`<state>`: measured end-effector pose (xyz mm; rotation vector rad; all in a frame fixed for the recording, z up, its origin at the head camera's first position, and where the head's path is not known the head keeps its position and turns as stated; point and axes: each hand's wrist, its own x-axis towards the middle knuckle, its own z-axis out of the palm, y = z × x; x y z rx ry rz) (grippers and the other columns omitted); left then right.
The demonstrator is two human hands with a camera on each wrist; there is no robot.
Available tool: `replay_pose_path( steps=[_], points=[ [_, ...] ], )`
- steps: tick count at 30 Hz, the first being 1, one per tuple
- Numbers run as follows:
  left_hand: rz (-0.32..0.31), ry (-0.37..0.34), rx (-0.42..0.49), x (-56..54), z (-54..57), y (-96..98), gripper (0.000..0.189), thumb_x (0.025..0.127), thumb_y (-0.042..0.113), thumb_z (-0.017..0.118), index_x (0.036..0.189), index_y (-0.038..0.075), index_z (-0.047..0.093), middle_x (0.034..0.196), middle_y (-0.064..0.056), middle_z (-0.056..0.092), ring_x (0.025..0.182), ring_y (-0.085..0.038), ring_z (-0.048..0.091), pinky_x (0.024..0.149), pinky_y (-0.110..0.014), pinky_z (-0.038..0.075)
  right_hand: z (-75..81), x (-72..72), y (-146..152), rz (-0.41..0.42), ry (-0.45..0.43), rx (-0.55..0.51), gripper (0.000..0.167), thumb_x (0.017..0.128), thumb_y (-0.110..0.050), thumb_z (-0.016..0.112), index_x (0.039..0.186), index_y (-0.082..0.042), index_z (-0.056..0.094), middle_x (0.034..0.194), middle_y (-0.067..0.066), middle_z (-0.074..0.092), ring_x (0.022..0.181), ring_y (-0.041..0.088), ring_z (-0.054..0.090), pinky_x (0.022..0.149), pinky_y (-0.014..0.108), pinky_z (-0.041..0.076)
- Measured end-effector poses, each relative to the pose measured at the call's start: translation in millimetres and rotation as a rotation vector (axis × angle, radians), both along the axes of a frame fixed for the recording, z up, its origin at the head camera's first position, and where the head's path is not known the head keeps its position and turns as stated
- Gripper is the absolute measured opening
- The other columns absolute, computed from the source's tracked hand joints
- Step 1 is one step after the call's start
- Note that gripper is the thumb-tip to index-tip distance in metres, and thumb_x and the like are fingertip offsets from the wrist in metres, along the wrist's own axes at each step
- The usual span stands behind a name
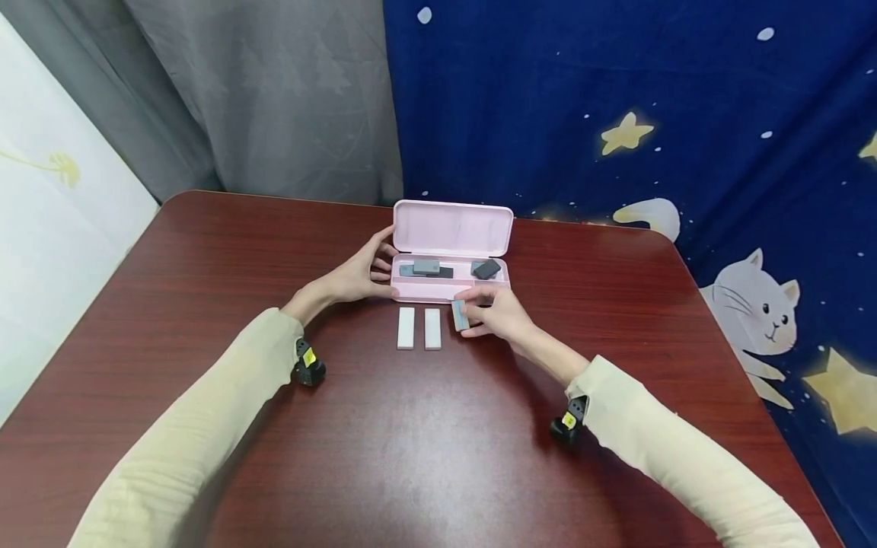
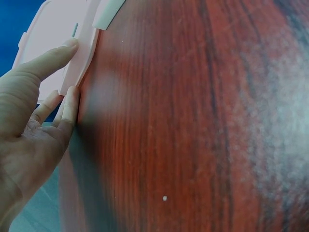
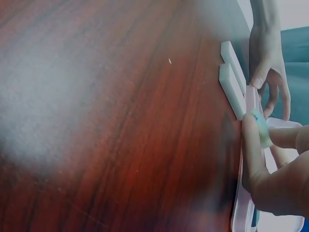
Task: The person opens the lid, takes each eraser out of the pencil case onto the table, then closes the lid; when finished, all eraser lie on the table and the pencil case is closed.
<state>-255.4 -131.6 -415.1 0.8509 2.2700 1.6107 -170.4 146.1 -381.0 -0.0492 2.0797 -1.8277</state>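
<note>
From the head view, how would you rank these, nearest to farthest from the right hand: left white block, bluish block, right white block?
1. Bluish block: held in the right hand.
2. Right white block: on the table, just left.
3. Left white block: on the table, farther left.

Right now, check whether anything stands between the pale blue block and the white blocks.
Nothing visible does: only a strip of tabletop shows between the pale blue block, held in the right hand, and the nearer white block.

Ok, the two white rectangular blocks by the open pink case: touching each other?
Apart. The head view shows a strip of red-brown wood-grain table between the left white block and the right white block along their full length.
</note>
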Motion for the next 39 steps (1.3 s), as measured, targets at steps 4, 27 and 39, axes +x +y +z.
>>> replay_pose_path(
  steps=[4, 27, 39],
  points=[
    [0.0, -0.001, 0.003, 0.1, -0.4, -0.2, 0.112, 0.074, -0.009, 0.078, 0.155, 0.01, 0.003, 0.132, -0.026, 0.036, 0.108, -0.038, 0.046, 0.096, -0.05, 0.046, -3.3, 4.2, -1.1, -0.005, -0.034, 0.023, 0.028, 0.091, 0.009, 0.057, 0.119, 0.012, 0.06, 0.093, 0.013, 0.056, 0.067, 0.019, 0.061, 0.068, 0.039, 0.058],
    [-0.002, -0.004, 0.003, 0.7, 1.3, 0.1, 0.111, 0.074, -0.008, 0.078, 0.154, 0.009, 0.003, 0.133, -0.027, 0.036, 0.109, -0.04, 0.047, 0.097, -0.05, 0.045, -11.6, 7.4, -14.7, -0.064, -0.046, 0.035, 0.025, 0.089, 0.007, 0.061, 0.114, 0.012, 0.061, 0.09, 0.013, 0.064, 0.065, 0.017, 0.059, 0.065, 0.037, 0.059],
    [0.003, -0.007, -0.007, 0.8, 2.3, 0.3, 0.111, 0.074, -0.009, 0.077, 0.154, 0.008, 0.003, 0.133, -0.028, 0.036, 0.111, -0.042, 0.047, 0.098, -0.051, 0.044, -10.4, 4.9, -14.8, -0.023, 0.044, 0.187, 0.02, 0.088, 0.0, 0.067, 0.105, 0.01, 0.062, 0.082, 0.012, 0.064, 0.065, 0.015, 0.057, 0.06, 0.035, 0.059]
  ],
)
